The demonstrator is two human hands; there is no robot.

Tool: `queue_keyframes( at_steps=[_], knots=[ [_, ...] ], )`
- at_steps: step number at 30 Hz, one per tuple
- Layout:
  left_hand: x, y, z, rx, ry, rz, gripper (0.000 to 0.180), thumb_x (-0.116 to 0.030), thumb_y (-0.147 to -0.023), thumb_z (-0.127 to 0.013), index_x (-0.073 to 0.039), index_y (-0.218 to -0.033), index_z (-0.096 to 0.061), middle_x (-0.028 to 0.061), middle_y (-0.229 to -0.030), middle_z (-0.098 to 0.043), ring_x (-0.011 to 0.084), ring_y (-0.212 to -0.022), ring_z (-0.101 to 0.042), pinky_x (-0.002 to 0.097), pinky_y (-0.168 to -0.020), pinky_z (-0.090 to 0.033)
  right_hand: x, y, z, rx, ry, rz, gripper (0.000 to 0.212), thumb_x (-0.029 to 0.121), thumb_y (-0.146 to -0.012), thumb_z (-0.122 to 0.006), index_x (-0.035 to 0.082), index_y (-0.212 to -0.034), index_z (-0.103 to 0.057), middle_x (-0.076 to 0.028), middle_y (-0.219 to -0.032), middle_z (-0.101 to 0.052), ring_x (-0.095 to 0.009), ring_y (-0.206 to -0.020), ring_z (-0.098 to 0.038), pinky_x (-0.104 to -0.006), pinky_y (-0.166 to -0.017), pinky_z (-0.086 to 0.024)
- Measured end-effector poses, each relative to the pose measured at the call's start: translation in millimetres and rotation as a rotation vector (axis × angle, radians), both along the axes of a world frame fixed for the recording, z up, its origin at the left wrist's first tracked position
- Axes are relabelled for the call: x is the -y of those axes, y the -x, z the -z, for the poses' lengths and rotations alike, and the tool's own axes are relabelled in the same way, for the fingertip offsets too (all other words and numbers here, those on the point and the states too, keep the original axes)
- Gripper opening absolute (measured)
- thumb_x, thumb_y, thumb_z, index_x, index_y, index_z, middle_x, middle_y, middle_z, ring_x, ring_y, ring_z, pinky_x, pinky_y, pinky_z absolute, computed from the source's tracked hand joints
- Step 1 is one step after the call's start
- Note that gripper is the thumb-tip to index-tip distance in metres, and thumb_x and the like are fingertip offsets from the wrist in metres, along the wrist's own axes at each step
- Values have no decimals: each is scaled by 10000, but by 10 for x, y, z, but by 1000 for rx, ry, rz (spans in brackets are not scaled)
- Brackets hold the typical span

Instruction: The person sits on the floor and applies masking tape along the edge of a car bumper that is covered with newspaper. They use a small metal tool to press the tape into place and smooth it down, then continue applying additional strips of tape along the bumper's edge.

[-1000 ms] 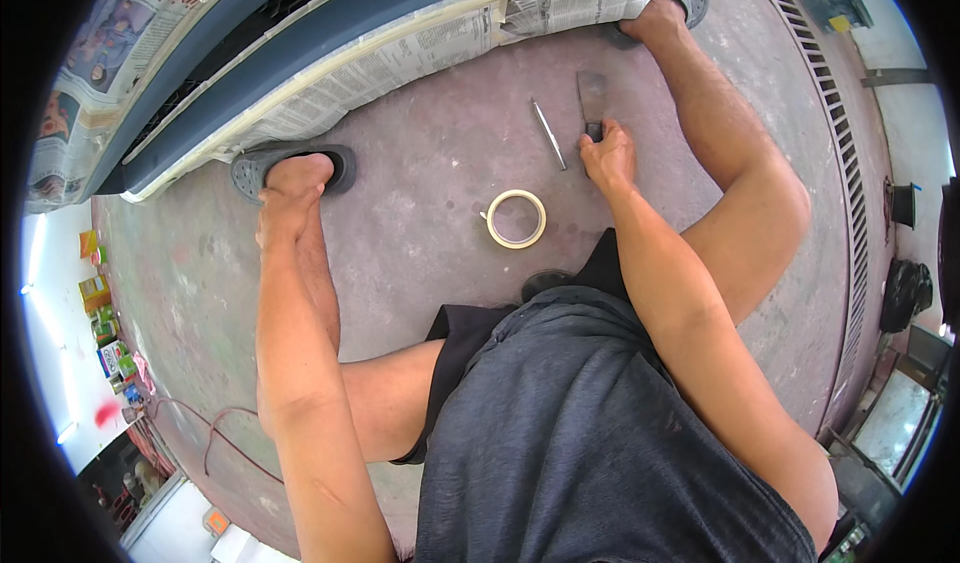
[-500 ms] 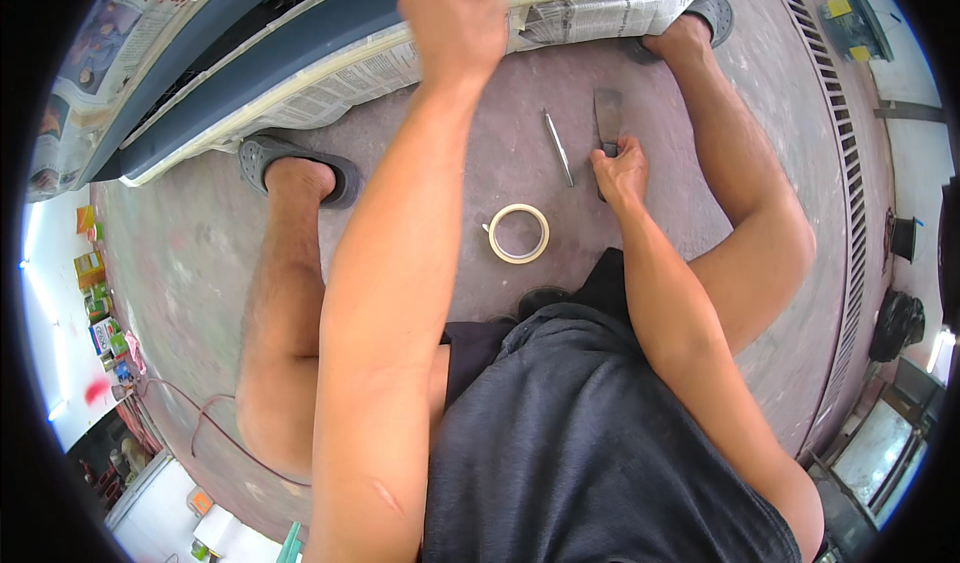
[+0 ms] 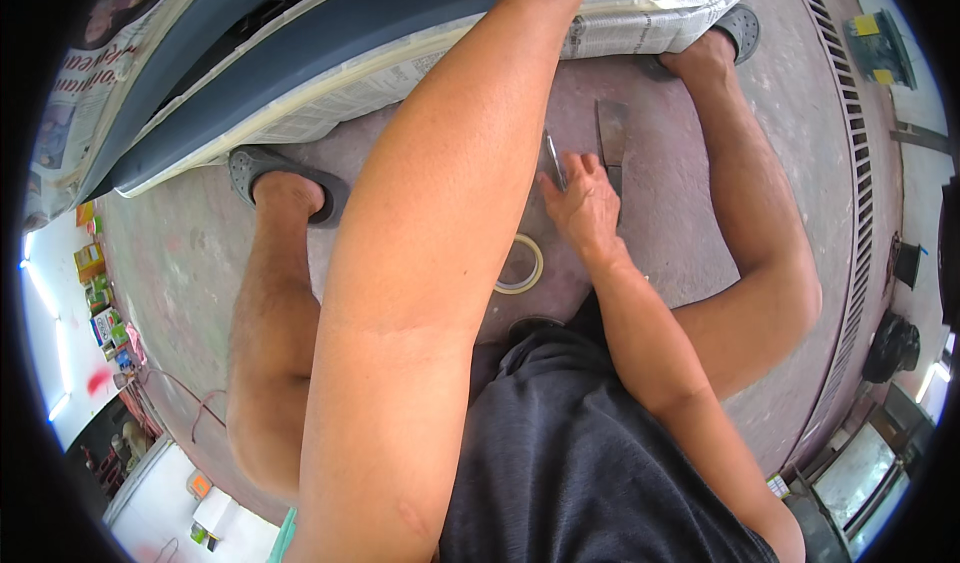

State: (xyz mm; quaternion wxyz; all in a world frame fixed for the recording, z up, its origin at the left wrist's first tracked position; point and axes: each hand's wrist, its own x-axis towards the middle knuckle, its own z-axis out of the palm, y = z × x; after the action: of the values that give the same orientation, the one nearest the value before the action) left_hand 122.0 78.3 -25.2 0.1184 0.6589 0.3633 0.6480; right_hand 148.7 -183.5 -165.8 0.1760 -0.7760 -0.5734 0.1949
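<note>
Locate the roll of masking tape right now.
In the head view, the roll of masking tape lies on the floor near the centre, its left part hidden behind the left forearm, below and left of the right hand.

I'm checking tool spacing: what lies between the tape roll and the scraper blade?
In the head view, the right hand appears between the tape roll and the scraper blade.

A slim silver pen-like tool (image 3: 553, 155) lies slightly aslant on the floor (image 3: 662, 203), its near end hidden. Apart from it, to its right, a scraper (image 3: 612, 131) lies flat, its broad, dull metal blade pointing away from the person, its dark handle partly covered.
</note>
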Motion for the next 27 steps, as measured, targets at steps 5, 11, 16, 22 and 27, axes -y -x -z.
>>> queue_keyframes(
  at_steps=[5,11,16,22,27],
  knots=[
    [-41,48,107,-102,231,12,241,-61,-780,-637,35,-988,-711,273,-1007,-724,472,-1003,-675,507,-911,-530,50,69,79,-32,59,-46,338,251,-875,-763,48,-1118,-644,-163,-1095,-618,-382,-1047,-644,-496,-849,-548],
    [22,-90,61,97,278,93,166,-37,-787,-625,35,-904,-719,259,-905,-733,460,-912,-702,496,-821,-547,-29,-7,104,-89,78,18,308,211,-882,-746,46,-1125,-658,-176,-1090,-620,-400,-1020,-655,-498,-840,-544],
    [54,-60,34,51,319,98,147,-36,-800,-634,37,-886,-729,273,-879,-720,457,-895,-705,495,-786,-542,-56,-2,95,-83,70,21,275,208,-891,-730,42,-1103,-669,-182,-1060,-630,-415,-964,-669,-508,-797,-551],
    [105,-62,-9,90,294,124,159,-44,-831,-621,40,-897,-739,274,-884,-718,462,-873,-703,484,-774,-544,-63,-20,144,-92,49,38,262,214,-904,-716,40,-1096,-673,-194,-1055,-639,-424,-945,-675,-513,-786,-552],
    [101,-104,0,126,307,83,155,-63,-819,-630,30,-874,-741,272,-879,-721,462,-875,-701,488,-787,-550,-81,-29,131,-104,84,51,276,229,-908,-715,47,-1111,-676,-195,-1062,-646,-423,-944,-680,-512,-787,-551]
  ],
)
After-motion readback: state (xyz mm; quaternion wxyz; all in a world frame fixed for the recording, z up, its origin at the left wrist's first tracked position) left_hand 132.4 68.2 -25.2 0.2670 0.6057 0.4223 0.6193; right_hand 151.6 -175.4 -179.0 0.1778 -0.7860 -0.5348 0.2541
